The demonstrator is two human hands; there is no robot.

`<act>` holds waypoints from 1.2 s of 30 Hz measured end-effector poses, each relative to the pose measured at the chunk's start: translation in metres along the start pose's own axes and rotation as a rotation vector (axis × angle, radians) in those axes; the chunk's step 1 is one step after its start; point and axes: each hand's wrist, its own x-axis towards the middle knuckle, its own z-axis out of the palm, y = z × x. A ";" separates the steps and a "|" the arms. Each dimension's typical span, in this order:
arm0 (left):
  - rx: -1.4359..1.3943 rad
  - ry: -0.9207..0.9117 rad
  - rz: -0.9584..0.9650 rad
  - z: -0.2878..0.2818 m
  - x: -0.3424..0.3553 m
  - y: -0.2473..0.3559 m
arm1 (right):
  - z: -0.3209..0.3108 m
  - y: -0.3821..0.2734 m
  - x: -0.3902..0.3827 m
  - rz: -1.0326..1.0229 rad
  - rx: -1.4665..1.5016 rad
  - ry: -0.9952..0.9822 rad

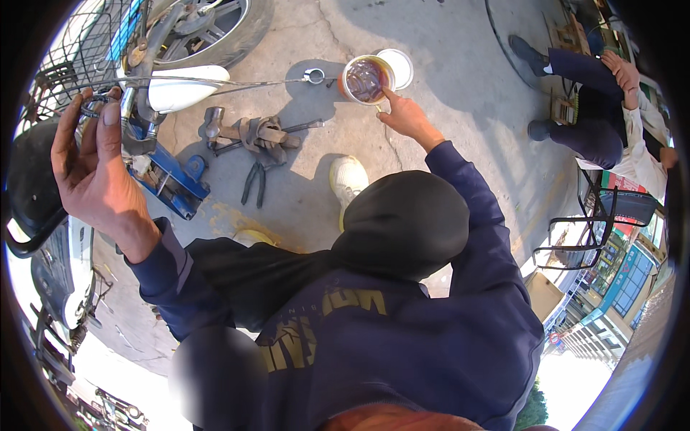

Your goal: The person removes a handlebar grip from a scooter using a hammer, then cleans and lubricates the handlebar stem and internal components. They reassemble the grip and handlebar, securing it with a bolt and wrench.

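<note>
Raised at the left, my left hand [106, 176] is closed, its thumb and fingertips pinching a small dark ring-shaped metal part [92, 105]. Ahead of me, my right hand [410, 121] has its index finger stretched out over the near right rim of a round tub [341, 80]. The fingertip reaches the edge of the brown, glossy grease-like paste [365, 79] inside; how deep it goes is hidden. Nothing shows held in this hand. A white round lid [396, 68] lies beside the tub. Behind my left hand is a bicycle-like frame with a white fairing [188, 86].
Hammer [214, 128], pliers [253, 184] and a dark bundle [266, 138] lie on the concrete, near a blue metal part [171, 176]. A wheel [208, 32] rests at the far left. At the right a person [596, 136] sits near a black-framed chair [575, 233].
</note>
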 end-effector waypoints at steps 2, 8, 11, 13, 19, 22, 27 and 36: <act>-0.009 -0.004 0.004 -0.002 0.000 0.000 | -0.003 -0.004 0.006 0.018 -0.107 0.006; -0.006 0.004 -0.024 0.001 0.000 -0.001 | -0.007 0.000 0.020 0.025 -0.223 -0.008; 0.002 -0.009 -0.025 0.000 0.001 -0.007 | -0.016 0.001 0.020 0.038 -0.141 -0.028; 0.005 -0.007 -0.010 0.001 0.002 -0.007 | -0.019 0.004 0.021 0.054 -0.054 -0.074; -0.023 0.002 0.006 0.001 0.004 -0.005 | -0.029 -0.002 0.013 0.106 0.248 -0.129; -0.007 0.012 0.017 -0.001 0.003 -0.003 | -0.039 -0.012 0.010 0.157 0.423 -0.209; -0.018 0.006 0.021 0.005 0.002 -0.007 | -0.027 -0.002 0.011 0.303 0.986 -0.357; -0.045 -0.083 -0.069 -0.013 0.005 -0.049 | -0.059 -0.011 -0.004 -0.172 2.104 -0.541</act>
